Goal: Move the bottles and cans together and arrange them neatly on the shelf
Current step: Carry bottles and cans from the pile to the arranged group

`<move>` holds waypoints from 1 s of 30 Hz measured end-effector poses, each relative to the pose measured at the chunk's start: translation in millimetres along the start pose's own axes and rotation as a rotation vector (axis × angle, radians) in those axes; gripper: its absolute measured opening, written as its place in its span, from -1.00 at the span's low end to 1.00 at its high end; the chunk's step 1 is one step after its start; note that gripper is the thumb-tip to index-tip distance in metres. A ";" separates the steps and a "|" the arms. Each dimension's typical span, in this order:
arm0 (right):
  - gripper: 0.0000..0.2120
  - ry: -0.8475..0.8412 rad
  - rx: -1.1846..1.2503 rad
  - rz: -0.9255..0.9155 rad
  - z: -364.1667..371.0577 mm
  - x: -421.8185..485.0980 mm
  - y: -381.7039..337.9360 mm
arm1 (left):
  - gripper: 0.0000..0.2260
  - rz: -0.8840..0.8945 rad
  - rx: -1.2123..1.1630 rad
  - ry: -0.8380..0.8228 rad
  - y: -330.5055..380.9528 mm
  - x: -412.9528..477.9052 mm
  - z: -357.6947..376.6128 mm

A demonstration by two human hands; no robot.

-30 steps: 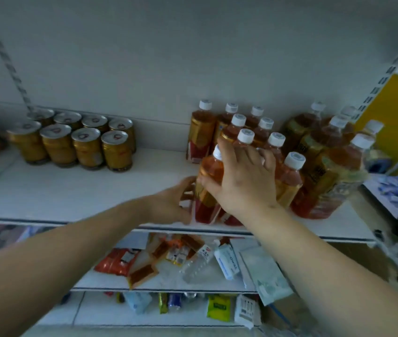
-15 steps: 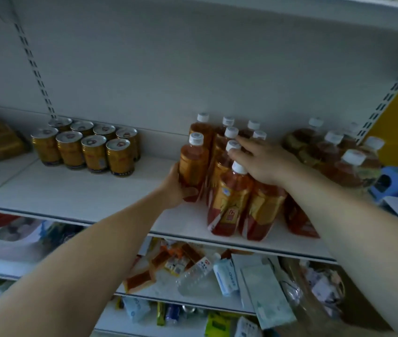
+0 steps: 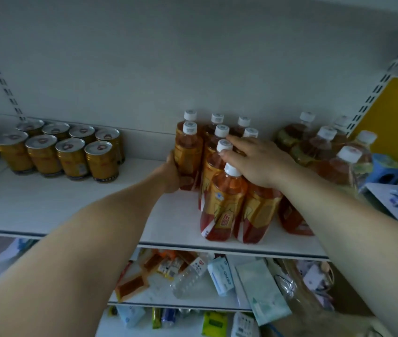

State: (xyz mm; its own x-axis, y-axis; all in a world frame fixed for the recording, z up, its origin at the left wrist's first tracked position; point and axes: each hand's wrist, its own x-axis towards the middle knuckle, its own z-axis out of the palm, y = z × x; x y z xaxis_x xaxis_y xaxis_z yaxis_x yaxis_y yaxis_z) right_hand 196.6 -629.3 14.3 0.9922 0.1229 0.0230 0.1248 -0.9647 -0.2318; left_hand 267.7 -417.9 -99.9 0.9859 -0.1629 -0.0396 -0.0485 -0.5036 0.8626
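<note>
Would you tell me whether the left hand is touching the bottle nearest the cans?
Touching. The head view shows the left hand wrapped round the lower part of that bottle, with no gap between them.

We count eight gold cans (image 3: 71, 161) at the left of the shelf (image 3: 47, 203), four near and four far. The middle cluster of tea bottles (image 3: 222, 203) shows eight white caps (image 3: 190, 127), plus two bodies with hidden tops. At the right stand five larger bottles (image 3: 319, 149)
</note>
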 end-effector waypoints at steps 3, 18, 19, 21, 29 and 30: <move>-0.20 -0.049 0.083 0.033 -8.1 -4.9 -1.7 | 0.02 0.002 0.176 -0.024 12.0 -22.6 -7.7; -0.31 -0.046 -0.046 -0.297 17.5 35.5 -257.5 | -0.43 -0.117 0.628 0.063 -17.8 -212.8 -224.3; -0.36 -0.056 -0.048 -0.319 25.7 38.4 -281.7 | -0.40 -0.153 0.637 0.086 -30.2 -223.7 -243.0; -0.49 -0.066 -0.043 -0.370 41.0 43.6 -333.3 | -0.38 -0.210 0.654 0.118 -57.8 -245.8 -281.4; -0.36 -0.152 -0.012 -0.424 124.2 58.7 -502.4 | -0.37 -0.421 0.673 0.172 -157.1 -305.9 -424.7; -0.37 -0.158 -0.017 -0.413 133.9 60.6 -511.5 | -0.37 -0.427 0.666 0.174 -163.9 -306.6 -434.1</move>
State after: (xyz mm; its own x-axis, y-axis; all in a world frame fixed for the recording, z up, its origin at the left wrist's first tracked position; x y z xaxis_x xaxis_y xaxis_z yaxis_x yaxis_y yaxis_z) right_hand 192.0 -97.3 4.1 0.8461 0.5316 -0.0390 0.5119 -0.8308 -0.2186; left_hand 43.1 82.8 -10.2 0.9491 0.2641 -0.1718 0.3063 -0.9009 0.3073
